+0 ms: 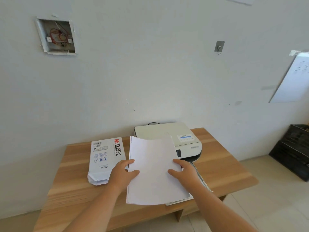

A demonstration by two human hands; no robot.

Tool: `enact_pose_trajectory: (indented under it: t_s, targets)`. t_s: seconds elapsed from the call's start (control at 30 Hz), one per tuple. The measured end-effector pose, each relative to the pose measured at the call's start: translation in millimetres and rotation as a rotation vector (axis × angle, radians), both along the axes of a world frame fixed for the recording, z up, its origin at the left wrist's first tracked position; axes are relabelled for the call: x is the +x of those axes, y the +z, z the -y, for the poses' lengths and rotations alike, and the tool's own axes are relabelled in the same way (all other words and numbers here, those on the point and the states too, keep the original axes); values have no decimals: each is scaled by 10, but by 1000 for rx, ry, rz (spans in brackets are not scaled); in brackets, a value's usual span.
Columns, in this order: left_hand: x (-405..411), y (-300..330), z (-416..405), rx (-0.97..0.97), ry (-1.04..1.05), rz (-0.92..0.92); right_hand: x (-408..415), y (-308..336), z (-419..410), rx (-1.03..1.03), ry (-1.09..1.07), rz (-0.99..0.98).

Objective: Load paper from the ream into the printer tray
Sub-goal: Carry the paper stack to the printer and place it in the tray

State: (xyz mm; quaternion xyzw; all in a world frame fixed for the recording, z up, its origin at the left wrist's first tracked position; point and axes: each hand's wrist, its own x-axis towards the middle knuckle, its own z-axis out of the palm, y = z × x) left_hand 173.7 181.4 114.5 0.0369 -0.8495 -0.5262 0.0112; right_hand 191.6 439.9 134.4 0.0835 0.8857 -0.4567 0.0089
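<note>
You held the paper stack (155, 169) by its two long edges, your left hand (124, 173) pinching one side with the thumb on top and your right hand (184, 171) pinching the other the same way. Each grip was clamped on the sheets, probably to keep the edges aligned and the stack from fanning. The stack sat between the grips, above the pulled-out printer tray (200, 178), whose rim showed just beyond the right grip and under the near corner of the paper. The sheets were thin, white, matte and flexible; the far edge bowed upward slightly. The printer (167, 133) stood beyond the grips, an off-white, rounded, hard plastic body. The ream wrapper (105, 158), printed glossy paper with its near end torn open, lay just outside the left grip on the wood-grain desk (222, 158).
</note>
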Motion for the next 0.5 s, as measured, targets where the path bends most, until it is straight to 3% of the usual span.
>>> enact_pose_trajectory:
  t_s: [0.5]
  targets:
    - [-156, -111, -1253, 10, 103, 73, -488, -226, -1245, -60, 91, 49]
